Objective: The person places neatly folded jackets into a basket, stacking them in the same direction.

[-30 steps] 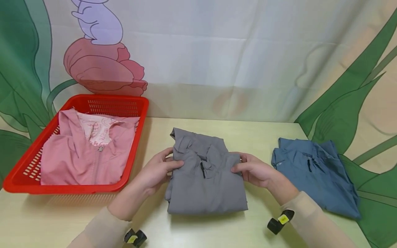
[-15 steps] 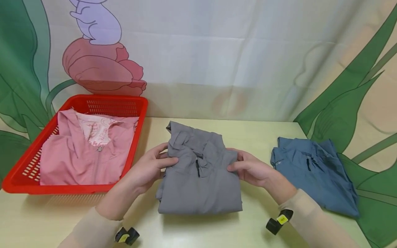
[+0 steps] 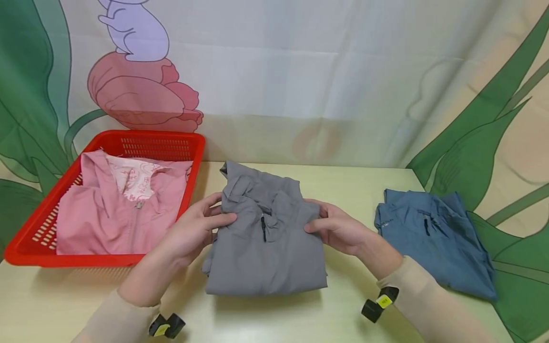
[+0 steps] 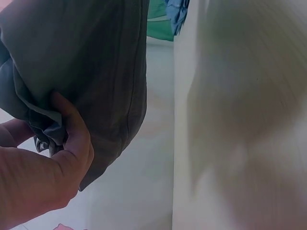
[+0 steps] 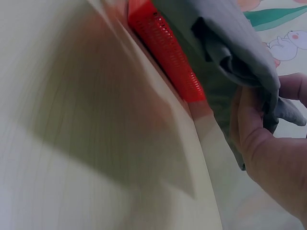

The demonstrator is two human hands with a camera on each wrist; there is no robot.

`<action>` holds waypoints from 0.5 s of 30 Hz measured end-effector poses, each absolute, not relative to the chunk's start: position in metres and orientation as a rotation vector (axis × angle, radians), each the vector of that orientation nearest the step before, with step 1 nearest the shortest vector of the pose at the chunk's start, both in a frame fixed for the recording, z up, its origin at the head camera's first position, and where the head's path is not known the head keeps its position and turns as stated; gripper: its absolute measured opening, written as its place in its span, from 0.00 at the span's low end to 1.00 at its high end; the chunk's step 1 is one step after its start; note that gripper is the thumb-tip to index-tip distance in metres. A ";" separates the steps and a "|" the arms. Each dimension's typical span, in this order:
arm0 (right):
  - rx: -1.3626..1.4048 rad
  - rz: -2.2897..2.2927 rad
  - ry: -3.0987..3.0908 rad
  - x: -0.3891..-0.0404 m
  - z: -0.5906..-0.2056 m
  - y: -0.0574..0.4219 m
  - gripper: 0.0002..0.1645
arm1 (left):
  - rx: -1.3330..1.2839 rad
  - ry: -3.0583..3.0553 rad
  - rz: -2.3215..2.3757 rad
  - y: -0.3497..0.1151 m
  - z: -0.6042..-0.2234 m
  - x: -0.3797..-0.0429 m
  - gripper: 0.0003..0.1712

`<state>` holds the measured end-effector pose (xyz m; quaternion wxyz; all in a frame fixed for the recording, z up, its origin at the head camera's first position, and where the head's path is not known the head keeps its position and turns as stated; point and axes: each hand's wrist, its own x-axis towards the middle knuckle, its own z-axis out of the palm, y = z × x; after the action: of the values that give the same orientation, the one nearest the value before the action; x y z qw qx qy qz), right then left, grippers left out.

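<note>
A folded grey jacket (image 3: 266, 257) with a short black zip pull hangs above the table, gripped at both sides. My left hand (image 3: 199, 227) pinches its left edge, thumb on top and fingers underneath. On the opposite edge my right hand (image 3: 339, 226) holds it the same way. In the left wrist view the left hand (image 4: 53, 167) has its fingers curled under the grey cloth (image 4: 96, 62). The right wrist view has the right hand (image 5: 268, 143) pinching the folded layers, with the jacket's shadow on the tabletop below.
A red plastic basket (image 3: 195, 176) stands on the left, with a pink zip jacket (image 3: 107, 224) lying in it. To the right lies a folded blue jacket (image 3: 437, 247) on the pale table (image 3: 351, 186). A printed curtain (image 3: 274, 85) closes off the back.
Both hands have carried the grey jacket to the left and a little upward in the head view, toward the basket. The basket, pink jacket and blue jacket have stayed in place.
</note>
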<state>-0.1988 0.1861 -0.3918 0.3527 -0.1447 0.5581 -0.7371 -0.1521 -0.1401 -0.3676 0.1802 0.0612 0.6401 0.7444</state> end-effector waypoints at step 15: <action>-0.399 -1.920 1.403 -0.199 -0.387 0.171 0.46 | 0.141 1.824 2.130 -0.146 -0.361 -0.148 0.35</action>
<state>-0.1987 0.1714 -0.3869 0.3573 -0.1544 0.5434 -0.7438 -0.1482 -0.1464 -0.3615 0.1662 0.0494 0.6406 0.7480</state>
